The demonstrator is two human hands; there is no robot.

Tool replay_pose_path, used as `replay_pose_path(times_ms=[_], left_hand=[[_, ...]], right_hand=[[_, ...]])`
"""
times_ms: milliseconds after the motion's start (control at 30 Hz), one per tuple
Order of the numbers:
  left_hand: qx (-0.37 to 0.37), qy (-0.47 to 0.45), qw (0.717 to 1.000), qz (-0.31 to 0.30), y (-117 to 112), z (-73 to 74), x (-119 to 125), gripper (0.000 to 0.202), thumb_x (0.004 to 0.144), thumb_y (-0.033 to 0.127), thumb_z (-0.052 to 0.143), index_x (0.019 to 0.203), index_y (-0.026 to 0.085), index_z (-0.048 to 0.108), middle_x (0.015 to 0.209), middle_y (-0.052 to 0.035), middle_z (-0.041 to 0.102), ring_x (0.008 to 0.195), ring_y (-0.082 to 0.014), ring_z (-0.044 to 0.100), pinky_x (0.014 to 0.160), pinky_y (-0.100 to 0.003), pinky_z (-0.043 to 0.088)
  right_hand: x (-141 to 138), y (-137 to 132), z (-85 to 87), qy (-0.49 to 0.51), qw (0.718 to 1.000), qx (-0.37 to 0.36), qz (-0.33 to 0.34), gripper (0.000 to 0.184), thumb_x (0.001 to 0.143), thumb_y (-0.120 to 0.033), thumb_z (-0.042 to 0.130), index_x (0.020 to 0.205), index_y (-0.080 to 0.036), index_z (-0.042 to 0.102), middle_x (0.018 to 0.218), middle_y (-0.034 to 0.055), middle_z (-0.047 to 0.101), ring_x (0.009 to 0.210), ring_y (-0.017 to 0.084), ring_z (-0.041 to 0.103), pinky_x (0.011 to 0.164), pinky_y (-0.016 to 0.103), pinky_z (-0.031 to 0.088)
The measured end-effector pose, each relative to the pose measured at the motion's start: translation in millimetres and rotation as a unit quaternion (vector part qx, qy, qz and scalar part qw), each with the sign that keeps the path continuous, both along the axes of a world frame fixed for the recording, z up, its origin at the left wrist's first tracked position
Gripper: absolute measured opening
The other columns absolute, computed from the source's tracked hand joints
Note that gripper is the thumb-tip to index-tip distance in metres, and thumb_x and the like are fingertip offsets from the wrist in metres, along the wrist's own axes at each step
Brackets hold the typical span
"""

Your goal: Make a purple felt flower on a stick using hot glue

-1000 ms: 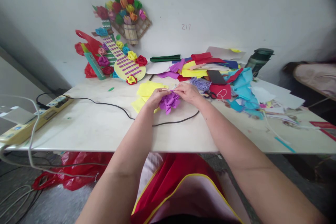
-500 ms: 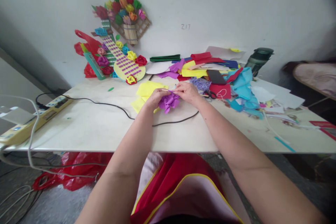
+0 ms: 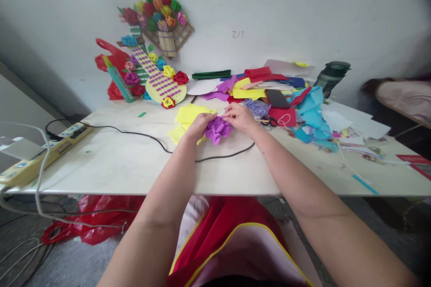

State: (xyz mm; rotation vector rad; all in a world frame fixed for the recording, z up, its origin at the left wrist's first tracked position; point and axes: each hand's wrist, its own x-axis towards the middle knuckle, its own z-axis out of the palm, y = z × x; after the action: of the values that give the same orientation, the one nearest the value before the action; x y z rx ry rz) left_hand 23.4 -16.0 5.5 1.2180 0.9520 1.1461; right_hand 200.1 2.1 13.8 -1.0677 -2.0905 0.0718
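Between my two hands is a purple paper flower (image 3: 218, 131) with crinkled petals, its open side turned up toward me. My left hand (image 3: 201, 125) pinches its left edge. Fingers of my right hand (image 3: 239, 116) are closed on its upper right petals. Beneath and to the left of my left hand lies yellow crepe paper (image 3: 188, 115) on the white table. Just right of my right hand are scissors (image 3: 269, 121) and a heap of lilac paper shreds (image 3: 256, 106).
A black cable (image 3: 134, 132) crosses the table from a yellow power strip (image 3: 47, 152). Coloured paper sheets (image 3: 249, 93), a phone (image 3: 277, 98) and a dark bottle (image 3: 332, 76) stand or lie behind. At left are a paper-flower guitar (image 3: 164, 83) and a glue bottle (image 3: 118, 80).
The flower has tilted in my hands, so more of its petals face me. The stick seen by my left fingers is no longer visible. Both hands have barely moved.
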Motion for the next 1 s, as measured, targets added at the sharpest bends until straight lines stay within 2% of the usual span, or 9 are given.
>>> replay_pose_path(times_ms=[200,467,667,833,1000], left_hand=[[0.02,0.004,1.0,-0.006,2.2,-1.9,-2.7,0.04,0.061,0.043,0.078,0.054,0.016,0.05,0.048,0.0031,0.043,0.042,-0.0065,0.036,0.043,-0.024,0.022],[0.042,0.026,0.998,-0.034,0.7,0.7,-4.9,0.042,0.06,0.047,0.079,0.054,0.015,0.052,0.047,0.0031,0.042,0.042,-0.0057,0.033,0.044,-0.024,0.019],[0.049,0.042,0.997,-0.032,-2.8,5.1,-4.2,0.038,0.06,0.042,0.079,0.053,0.014,0.053,0.046,0.0034,0.042,0.042,-0.0049,0.031,0.044,-0.024,0.017],[0.038,0.046,0.998,-0.033,-0.2,3.3,-4.4,0.033,0.059,0.04,0.08,0.059,0.013,0.06,0.05,0.0017,0.05,0.044,-0.006,0.038,0.045,-0.022,0.023],[0.047,0.042,0.997,-0.041,3.4,-1.6,-6.8,0.031,0.059,0.04,0.079,0.066,0.013,0.064,0.054,-0.0006,0.055,0.048,-0.0076,0.042,0.048,-0.022,0.027]], right_hand=[[-1.6,-0.5,-0.7,0.005,1.0,-0.009,-0.011,0.01,0.076,-0.026,0.07,0.082,-0.026,0.078,0.095,0.0025,0.069,0.082,0.016,0.061,0.067,0.028,0.045],[3.4,3.8,-0.8,0.002,0.999,-0.035,0.004,0.02,0.075,-0.026,0.069,0.093,-0.023,0.077,0.103,0.0044,0.068,0.065,0.012,0.055,0.063,0.028,0.045],[6.4,0.7,4.6,-0.029,0.999,-0.03,0.026,0.02,0.083,-0.029,0.059,0.087,-0.022,0.077,0.099,0.0055,0.07,0.083,0.017,0.061,0.071,0.028,0.046],[7.3,0.8,4.7,-0.06,0.998,-0.024,0.007,0.021,0.085,-0.033,0.059,0.08,-0.022,0.076,0.097,0.0037,0.071,0.08,0.015,0.061,0.066,0.027,0.042],[6.7,0.6,5.3,-0.078,0.997,-0.02,-0.001,0.02,0.085,-0.03,0.06,0.075,-0.021,0.075,0.096,0.004,0.072,0.083,0.016,0.062,0.066,0.027,0.041]])
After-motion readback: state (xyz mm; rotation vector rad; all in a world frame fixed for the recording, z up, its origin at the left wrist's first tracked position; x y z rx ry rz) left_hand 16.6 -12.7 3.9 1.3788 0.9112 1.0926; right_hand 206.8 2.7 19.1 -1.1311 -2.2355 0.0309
